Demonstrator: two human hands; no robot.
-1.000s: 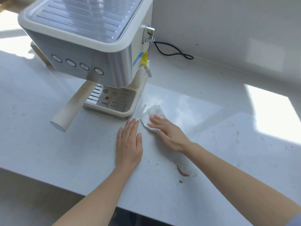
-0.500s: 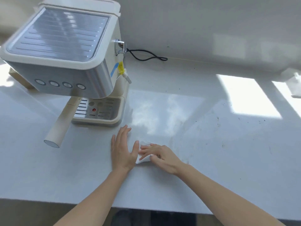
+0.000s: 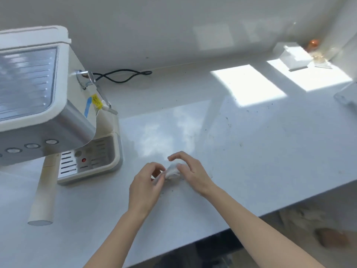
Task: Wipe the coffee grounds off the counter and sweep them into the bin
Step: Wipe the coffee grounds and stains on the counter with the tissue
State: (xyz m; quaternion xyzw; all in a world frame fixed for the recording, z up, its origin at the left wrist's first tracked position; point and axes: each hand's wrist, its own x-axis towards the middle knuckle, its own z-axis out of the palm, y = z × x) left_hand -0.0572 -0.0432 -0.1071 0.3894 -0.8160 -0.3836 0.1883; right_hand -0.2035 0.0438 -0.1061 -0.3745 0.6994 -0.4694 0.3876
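White counter (image 3: 251, 171), carrying an espresso machine (image 3: 38, 103) at left; its drip tray (image 3: 90, 161) holds no cup. Centre: left hand (image 3: 144, 186) and right hand (image 3: 191, 175), fingers curled, pinch 1 crumpled white tissue (image 3: 172, 172) between them just above the counter. Dark coffee grounds (image 3: 228, 120) lie scattered right of the hands. The bin cannot be made out.

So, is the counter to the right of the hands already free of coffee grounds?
No, dark specks of coffee grounds still lie scattered on the counter to the right of the right hand.
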